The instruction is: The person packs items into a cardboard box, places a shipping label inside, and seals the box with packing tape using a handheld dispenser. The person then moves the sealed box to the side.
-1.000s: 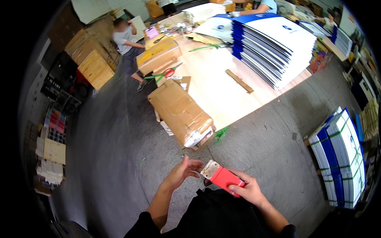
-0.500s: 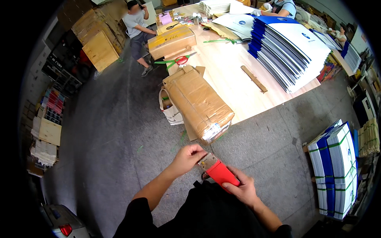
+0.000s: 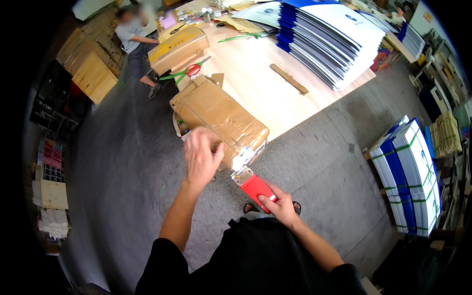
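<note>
My right hand (image 3: pixel 281 204) is closed round the red body of a hand tool (image 3: pixel 258 188) with a flat metal, toothed head. The metal end points away from me, at the near corner of a brown cardboard box (image 3: pixel 221 115); whether they touch I cannot tell. That taped box lies on the table's near-left corner, with a shiny label on its near end. My left hand (image 3: pixel 199 157) is raised beside the box's near-left side. Its fingers are bent and slightly blurred, the thumb stands apart, and nothing shows in it.
On the table (image 3: pixel 255 69) lie a brown strip (image 3: pixel 289 78), red-and-green scissors (image 3: pixel 192 69), another carton (image 3: pixel 178 49) and a tall stack of blue-and-white folders (image 3: pixel 324 46). Strapped bundles (image 3: pixel 408 172) stand on the right. A person (image 3: pixel 135 42) sits at the far left.
My left hand has left the tool's metal head and moved up and left, beside the box. The right hand has carried the tool forward and left to the box's near corner. The view has shifted.
</note>
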The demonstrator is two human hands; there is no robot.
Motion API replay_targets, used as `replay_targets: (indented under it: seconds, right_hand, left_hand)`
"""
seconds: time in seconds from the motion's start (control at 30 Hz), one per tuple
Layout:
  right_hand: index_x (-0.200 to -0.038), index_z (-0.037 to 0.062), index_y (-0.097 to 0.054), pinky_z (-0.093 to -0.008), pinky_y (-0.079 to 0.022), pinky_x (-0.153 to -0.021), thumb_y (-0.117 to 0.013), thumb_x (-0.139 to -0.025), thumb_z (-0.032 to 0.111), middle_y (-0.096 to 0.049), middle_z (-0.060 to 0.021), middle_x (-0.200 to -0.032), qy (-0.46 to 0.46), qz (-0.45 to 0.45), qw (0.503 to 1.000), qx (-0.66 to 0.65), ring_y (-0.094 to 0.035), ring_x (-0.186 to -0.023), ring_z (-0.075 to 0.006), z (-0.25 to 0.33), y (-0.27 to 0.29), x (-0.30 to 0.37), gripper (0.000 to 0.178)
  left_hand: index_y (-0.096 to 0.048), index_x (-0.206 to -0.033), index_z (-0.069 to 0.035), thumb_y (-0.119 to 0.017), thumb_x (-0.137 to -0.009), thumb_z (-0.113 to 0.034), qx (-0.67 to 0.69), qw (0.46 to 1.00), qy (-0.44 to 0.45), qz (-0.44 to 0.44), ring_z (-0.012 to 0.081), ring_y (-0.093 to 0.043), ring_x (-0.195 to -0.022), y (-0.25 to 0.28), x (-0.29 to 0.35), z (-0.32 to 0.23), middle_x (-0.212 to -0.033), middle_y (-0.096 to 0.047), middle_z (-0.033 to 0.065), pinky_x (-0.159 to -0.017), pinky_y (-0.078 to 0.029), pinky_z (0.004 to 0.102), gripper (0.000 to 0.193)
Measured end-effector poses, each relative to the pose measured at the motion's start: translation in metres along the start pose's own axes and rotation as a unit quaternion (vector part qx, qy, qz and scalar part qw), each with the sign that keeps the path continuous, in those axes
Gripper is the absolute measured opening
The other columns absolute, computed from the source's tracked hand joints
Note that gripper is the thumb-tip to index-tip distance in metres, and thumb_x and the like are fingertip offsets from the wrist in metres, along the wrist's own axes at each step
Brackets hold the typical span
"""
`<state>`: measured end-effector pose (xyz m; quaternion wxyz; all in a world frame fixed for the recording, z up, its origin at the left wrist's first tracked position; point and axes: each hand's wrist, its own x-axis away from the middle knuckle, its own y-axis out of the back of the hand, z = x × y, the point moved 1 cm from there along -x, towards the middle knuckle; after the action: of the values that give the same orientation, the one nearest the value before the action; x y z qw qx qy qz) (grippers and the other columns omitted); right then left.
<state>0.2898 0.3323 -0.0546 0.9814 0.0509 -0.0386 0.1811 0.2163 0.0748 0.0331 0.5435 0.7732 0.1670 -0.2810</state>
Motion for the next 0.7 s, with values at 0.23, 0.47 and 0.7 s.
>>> replay_targets:
  seconds: [0.23,0.47,0.7]
  right_hand:
    - [-0.136,0.0059,-0.058,-0.035,-0.054,-0.09,-0.073,-0.091,0.026,-0.071,-0.0182,-0.115,-0.043,0.007,0.999,-0.03,-0.071,-0.104,-0.0247,-0.012,-0.001,-0.005,0.052]
    - [-0.138,0.008,-0.057,-0.0352,-0.055,-0.088,-0.072,-0.09,0.038,-0.072,-0.0198,-0.107,-0.062,0.015,0.997,0.049,-0.073,-0.098,-0.0294,-0.032,0.015,0.004,0.059]
    - [-0.122,-0.0009,-0.064,-0.0458,-0.058,-0.067,-0.065,-0.091,0.028,-0.074,-0.0204,-0.094,-0.064,0.083,0.895,0.434,-0.074,-0.081,-0.0305,0.002,-0.004,-0.014,0.043]
  left_hand:
    - [-0.065,-0.126,-0.003,-0.053,-0.096,-0.033,0.098,0.984,-0.125,0.075,0.0378,-0.051,-0.13,-0.015,0.004,-0.019,-0.135,-0.061,0.0141,-0.114,-0.03,0.0527,0.044]
    - [-0.073,-0.113,-0.013,-0.037,-0.104,-0.043,0.049,0.971,-0.234,-0.011,0.0345,-0.051,-0.132,-0.044,0.02,-0.006,-0.132,-0.064,0.0091,-0.113,-0.031,0.0554,0.048]
    - [-0.067,-0.119,-0.014,-0.03,-0.107,-0.045,0.032,0.97,-0.24,0.014,0.0372,-0.049,-0.132,-0.045,0.023,-0.004,-0.137,-0.059,0.0089,-0.111,-0.03,0.0608,0.049]
